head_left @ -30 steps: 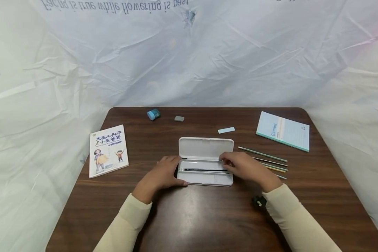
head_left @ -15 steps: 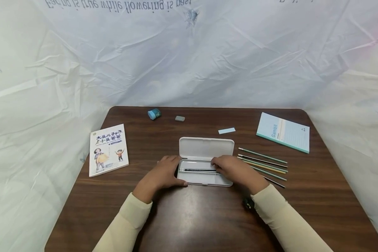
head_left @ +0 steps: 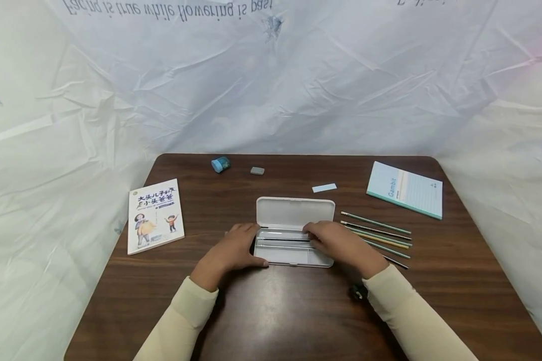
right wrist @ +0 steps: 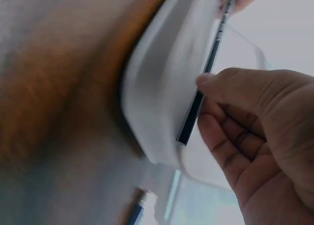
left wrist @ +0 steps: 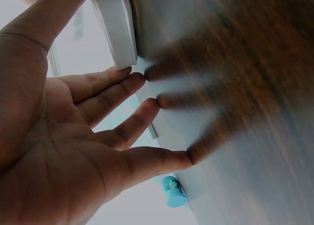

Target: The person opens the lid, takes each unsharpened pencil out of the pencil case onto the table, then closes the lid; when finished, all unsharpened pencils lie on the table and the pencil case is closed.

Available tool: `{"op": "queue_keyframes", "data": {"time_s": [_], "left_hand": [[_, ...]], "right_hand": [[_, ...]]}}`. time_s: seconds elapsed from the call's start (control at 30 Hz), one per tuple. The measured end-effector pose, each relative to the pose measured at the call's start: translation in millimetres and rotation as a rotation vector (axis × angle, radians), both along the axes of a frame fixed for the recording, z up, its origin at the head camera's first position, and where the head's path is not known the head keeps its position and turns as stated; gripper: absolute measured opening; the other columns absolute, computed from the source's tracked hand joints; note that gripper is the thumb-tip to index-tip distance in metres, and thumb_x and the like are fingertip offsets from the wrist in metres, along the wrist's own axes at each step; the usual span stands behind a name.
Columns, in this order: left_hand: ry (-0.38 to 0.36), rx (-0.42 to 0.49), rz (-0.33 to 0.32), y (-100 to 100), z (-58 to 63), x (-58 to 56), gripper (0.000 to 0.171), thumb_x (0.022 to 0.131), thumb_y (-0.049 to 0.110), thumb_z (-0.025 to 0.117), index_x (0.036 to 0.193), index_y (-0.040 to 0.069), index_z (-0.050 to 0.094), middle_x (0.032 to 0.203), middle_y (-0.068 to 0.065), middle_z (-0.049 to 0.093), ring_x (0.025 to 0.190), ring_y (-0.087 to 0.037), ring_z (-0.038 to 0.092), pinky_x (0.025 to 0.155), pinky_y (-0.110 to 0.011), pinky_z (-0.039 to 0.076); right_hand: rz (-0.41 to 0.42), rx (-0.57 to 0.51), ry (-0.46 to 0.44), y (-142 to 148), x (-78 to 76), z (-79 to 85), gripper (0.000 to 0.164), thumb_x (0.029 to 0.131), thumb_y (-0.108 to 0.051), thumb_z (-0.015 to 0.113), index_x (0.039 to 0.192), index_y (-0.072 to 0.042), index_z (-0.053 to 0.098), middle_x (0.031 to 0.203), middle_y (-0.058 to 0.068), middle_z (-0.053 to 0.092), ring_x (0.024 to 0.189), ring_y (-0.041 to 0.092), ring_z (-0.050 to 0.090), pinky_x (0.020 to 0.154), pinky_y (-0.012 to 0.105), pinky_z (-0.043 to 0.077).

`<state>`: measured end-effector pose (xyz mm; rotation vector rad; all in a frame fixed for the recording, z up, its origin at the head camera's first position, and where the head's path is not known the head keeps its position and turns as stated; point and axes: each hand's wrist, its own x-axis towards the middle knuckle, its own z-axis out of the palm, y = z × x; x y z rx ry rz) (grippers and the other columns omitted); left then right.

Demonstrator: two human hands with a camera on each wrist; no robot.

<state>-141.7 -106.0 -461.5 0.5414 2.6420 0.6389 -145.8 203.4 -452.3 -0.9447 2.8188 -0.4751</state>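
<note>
A white pencil case (head_left: 295,212) lies with its lid raised in the middle of the table. Between thumb and fingers my right hand (head_left: 341,245) pinches a black pencil (right wrist: 212,58), which lies lengthwise over the case's tray. The pencil's other end reaches toward the case's left side. My left hand (head_left: 237,248) rests at the left end of the case. In the left wrist view, its fingers (left wrist: 135,124) are spread and their tips touch the tabletop; one finger is against the case corner.
Several pencils (head_left: 379,235) lie right of the case. Behind it are a white-blue strip (head_left: 324,187), a grey eraser-like block (head_left: 257,171) and a blue sharpener-like container (head_left: 220,164). A book (head_left: 156,215) lies left, a notebook (head_left: 405,189) back right.
My right hand has moved left over the case with the black pencil. In the last half second the pencil has shifted slightly toward the lid. My left hand stays put.
</note>
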Motion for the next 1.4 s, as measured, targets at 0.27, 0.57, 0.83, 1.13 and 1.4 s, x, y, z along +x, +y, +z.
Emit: {"op": "queue_keyframes", "data": {"time_s": [0.27,0.57,0.83,1.13,1.4], "left_hand": [[-0.004,0.008,-0.002,0,-3.2,1.0,0.097,0.087,0.045,0.098,0.164,0.007,0.052,0.168,-0.018,0.054,0.159,-0.047,0.044,0.123,-0.084,0.034],[0.049,0.036,-0.041,-7,-24.6,-9.2,0.1,0.086,0.058,0.095,0.162,0.008,0.053,0.165,-0.019,0.057,0.153,-0.05,0.048,0.115,-0.088,0.038],[0.026,0.031,-0.019,-5,-22.0,-5.5,0.1,0.085,0.055,0.097,0.163,0.009,0.053,0.166,-0.018,0.056,0.156,-0.049,0.047,0.118,-0.086,0.037],[-0.009,0.012,0.005,1,-1.9,3.3,0.097,0.086,0.046,0.098,0.164,0.008,0.053,0.168,-0.017,0.055,0.159,-0.047,0.045,0.123,-0.084,0.034],[-0.001,0.008,-0.002,-1,-1.3,-0.4,0.097,0.087,0.045,0.098,0.163,0.006,0.052,0.168,-0.018,0.055,0.157,-0.048,0.045,0.122,-0.085,0.034]], "right_hand": [[-0.1,-0.08,0.112,63,9.2,23.9,0.03,0.099,0.0,0.081,0.127,-0.004,0.071,0.103,0.004,0.079,0.093,0.022,0.078,0.078,0.045,0.064],[-0.256,0.018,0.08,160,20.5,35.8,0.034,0.096,0.004,0.082,0.127,-0.001,0.069,0.102,0.007,0.078,0.094,0.029,0.079,0.075,0.047,0.065],[-0.311,0.05,-0.061,187,4.1,13.9,0.027,0.099,0.005,0.077,0.124,0.002,0.068,0.104,0.013,0.077,0.094,0.031,0.077,0.075,0.049,0.064],[-0.363,0.057,-0.133,188,-5.7,-6.6,0.026,0.1,0.004,0.076,0.126,0.003,0.068,0.105,0.015,0.078,0.096,0.032,0.076,0.079,0.052,0.065],[-0.356,0.079,-0.108,179,-5.9,1.4,0.029,0.101,0.002,0.077,0.128,0.004,0.067,0.108,0.018,0.077,0.099,0.036,0.076,0.081,0.055,0.065]]}}
